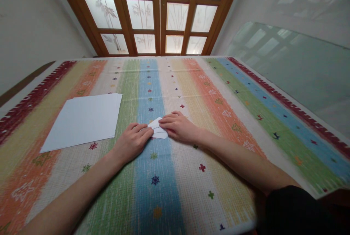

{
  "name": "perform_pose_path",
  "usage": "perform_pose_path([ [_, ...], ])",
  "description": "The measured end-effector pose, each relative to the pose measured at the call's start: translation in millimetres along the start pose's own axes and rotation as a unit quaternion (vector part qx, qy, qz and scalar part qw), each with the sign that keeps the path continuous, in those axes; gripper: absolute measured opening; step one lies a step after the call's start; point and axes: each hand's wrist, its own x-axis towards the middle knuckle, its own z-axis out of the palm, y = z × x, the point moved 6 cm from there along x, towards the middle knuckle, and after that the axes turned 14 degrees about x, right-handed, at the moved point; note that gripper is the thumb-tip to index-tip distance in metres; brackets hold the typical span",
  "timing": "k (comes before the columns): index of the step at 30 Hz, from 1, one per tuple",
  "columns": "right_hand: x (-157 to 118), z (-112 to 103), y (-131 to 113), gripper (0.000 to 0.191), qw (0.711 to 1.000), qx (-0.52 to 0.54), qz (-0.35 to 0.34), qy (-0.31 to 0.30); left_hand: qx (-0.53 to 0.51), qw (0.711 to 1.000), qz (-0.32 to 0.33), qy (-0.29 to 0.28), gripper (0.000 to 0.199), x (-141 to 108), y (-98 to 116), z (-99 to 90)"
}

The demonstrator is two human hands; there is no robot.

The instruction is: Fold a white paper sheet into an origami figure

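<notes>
A small piece of folded white paper [159,130] lies on the striped tablecloth, over the blue band, with several layers and crease lines showing. My left hand [133,141] holds its left end, fingers together and bent over it. From the other side, my right hand [179,127] grips the upper right part, its thumb tucked low and its fingertips on the paper. Both ends of the paper are partly hidden under my fingers.
To the left of my left hand lies a stack of white paper sheets [84,122], slightly uneven at the edges. The tablecloth [153,198] covers a long table. Wooden doors with frosted panes [140,14] stand beyond the far edge; a glass panel [295,70] leans along the right.
</notes>
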Motion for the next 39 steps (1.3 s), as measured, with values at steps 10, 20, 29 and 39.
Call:
perform_pose_path([
  [10,28,-18,28,0.029,0.973,0.038,0.218,0.063,-0.103,0.988,-0.108,-0.046,0.025,18,-21,19.1],
  [20,37,-12,33,0.016,0.974,0.061,0.218,-0.009,-0.098,0.994,-0.023,-0.036,0.031,24,-15,21.5],
  [29,43,-8,37,0.02,0.965,0.019,0.247,-0.083,-0.195,0.963,-0.176,-0.057,0.007,26,-28,32.6],
  [39,29,-22,11,0.005,0.979,0.099,0.174,-0.03,-0.309,0.922,-0.194,-0.129,0.019,38,-22,29.6],
])
